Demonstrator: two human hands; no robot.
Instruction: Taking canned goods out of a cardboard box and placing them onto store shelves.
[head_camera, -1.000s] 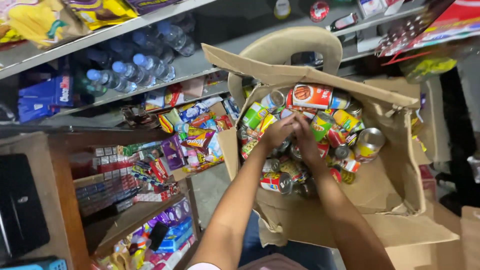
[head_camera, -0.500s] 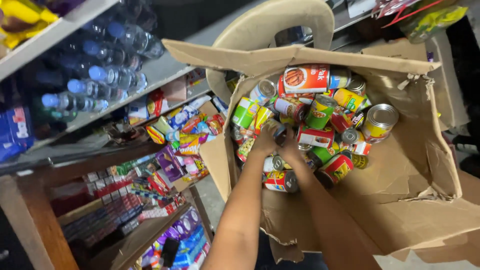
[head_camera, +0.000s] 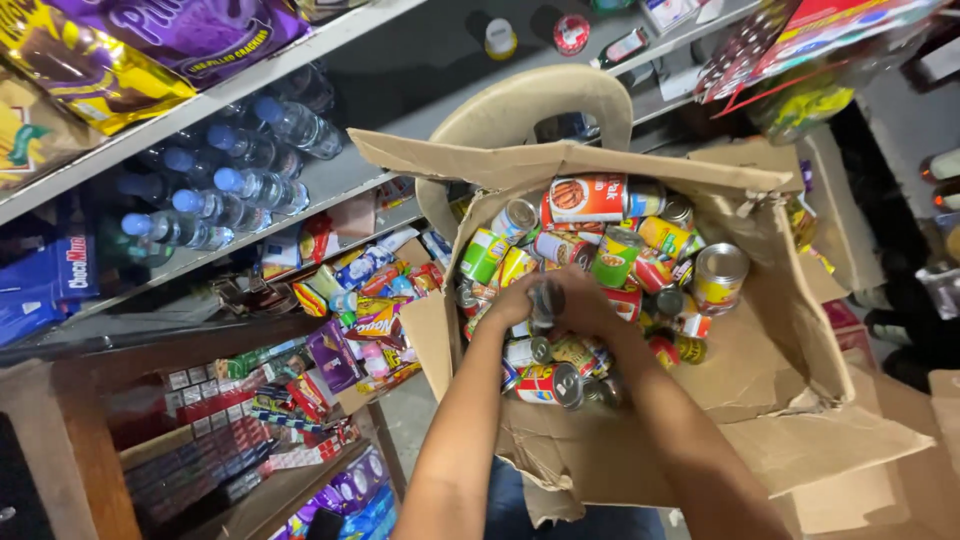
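Fingers of our left hand (head_camera: 515, 300) and right hand (head_camera: 585, 305) meet over one small can (head_camera: 546, 300), both sets clamped around it, so that only its dark top shows between them. We hold it just above the heap of cans (head_camera: 600, 260) inside the torn cardboard box (head_camera: 760, 370). Below our hands one red can (head_camera: 548, 383) lies on its side; to their right one yellow can (head_camera: 718, 277) stands upright by the box wall. We cannot count the heap: many cans are buried or hidden by our wrists. Far left of our fingers, bottles with blue caps (head_camera: 215, 195) crowd a shelf, their number unclear in the shadow.
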